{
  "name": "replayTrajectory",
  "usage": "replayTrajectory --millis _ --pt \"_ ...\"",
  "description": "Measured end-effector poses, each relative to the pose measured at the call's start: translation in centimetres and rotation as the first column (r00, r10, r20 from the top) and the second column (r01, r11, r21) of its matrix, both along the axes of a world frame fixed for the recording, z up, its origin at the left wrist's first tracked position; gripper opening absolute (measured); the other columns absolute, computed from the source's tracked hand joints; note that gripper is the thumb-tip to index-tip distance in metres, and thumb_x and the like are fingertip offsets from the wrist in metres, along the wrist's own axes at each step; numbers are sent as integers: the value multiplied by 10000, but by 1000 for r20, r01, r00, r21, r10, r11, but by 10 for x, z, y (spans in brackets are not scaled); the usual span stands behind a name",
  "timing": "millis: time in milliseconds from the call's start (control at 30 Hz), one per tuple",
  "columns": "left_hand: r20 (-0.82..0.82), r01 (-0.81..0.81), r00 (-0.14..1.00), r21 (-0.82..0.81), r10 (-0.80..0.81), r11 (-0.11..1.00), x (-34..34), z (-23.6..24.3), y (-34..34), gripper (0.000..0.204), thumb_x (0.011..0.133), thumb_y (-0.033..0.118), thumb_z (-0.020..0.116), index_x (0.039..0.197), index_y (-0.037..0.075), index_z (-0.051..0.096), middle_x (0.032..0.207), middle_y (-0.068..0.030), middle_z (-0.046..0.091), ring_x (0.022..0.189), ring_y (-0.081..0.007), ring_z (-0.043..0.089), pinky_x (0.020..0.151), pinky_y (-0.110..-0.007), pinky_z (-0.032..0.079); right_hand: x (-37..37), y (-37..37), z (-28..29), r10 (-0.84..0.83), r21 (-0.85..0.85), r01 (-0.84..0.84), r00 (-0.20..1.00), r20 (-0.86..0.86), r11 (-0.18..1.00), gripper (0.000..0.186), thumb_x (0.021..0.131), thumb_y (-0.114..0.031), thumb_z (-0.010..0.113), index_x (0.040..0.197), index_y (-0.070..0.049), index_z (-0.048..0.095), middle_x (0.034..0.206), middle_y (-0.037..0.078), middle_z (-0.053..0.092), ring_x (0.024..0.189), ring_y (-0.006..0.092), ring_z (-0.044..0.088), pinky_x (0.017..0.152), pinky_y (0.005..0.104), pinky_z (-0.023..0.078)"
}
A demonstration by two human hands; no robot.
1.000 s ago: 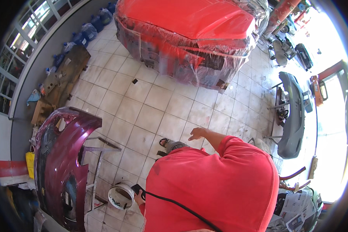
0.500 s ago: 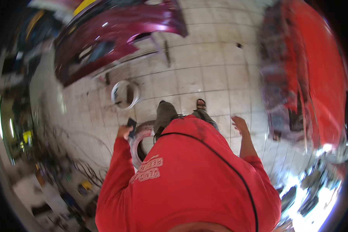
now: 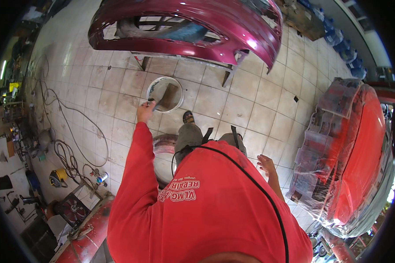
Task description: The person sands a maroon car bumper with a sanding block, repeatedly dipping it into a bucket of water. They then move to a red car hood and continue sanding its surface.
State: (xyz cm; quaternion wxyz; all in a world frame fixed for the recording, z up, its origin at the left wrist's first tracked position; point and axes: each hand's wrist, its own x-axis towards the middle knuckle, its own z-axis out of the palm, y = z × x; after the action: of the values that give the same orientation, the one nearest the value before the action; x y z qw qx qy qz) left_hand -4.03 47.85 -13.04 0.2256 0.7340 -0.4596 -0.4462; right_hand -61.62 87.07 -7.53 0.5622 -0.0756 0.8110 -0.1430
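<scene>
Half a second ago our left hand (image 3: 145, 112) was well apart from the white bucket (image 3: 166, 80); now it has reached the near rim, bringing the dark piece (image 3: 151, 101) to the bucket's mouth. The fingers are curled round that piece, though we cannot make out quite what it is. Our right hand (image 3: 266, 164) hangs loose and empty, fingers spread. The purple bumper (image 3: 243, 33) stands beyond the bucket. White lettering (image 3: 180, 191) shows on our red shirt (image 3: 224, 215).
</scene>
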Motion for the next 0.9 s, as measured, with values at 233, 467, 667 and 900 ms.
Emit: replayTrajectory --millis 233,467,667,900 --pt "-29 95 995 192 -91 977 85 -75 33 443 763 227 853 1110 -21 736 1052 -125 768 974 -228 716 854 -371 562 73 -105 11 161 11 -163 982 99 987 724 961 -442 731 1521 -48 496 1380 127 661 1196 285 674 952 442 516" --pt "-20 51 999 226 -48 973 146 -95 65 126 825 133 617 858 16 648 752 -165 689 700 -328 695 572 -445 534 66 -170 -44 441 101 -451 891 109 887 708 876 -527 791 1341 -7 664 1028 143 739 730 199 663 574 361 508" --pt "69 35 995 458 -75 888 192 -36 35 123 841 11 707 932 40 630 948 -117 682 784 -304 707 566 -495 665 46 -267 -101 288 -270 -385 896 -337 883 556 901 -447 774 1247 -17 702 972 142 747 820 204 672 749 376 561" --pt "-96 121 992 471 -86 874 247 -31 -94 465 843 60 813 1248 -26 601 1160 -169 671 979 -354 700 662 -490 671 112 -307 -60 45 -411 -188 942 -334 892 664 925 -421 742 1382 44 616 1134 185 755 917 229 716 855 365 572"
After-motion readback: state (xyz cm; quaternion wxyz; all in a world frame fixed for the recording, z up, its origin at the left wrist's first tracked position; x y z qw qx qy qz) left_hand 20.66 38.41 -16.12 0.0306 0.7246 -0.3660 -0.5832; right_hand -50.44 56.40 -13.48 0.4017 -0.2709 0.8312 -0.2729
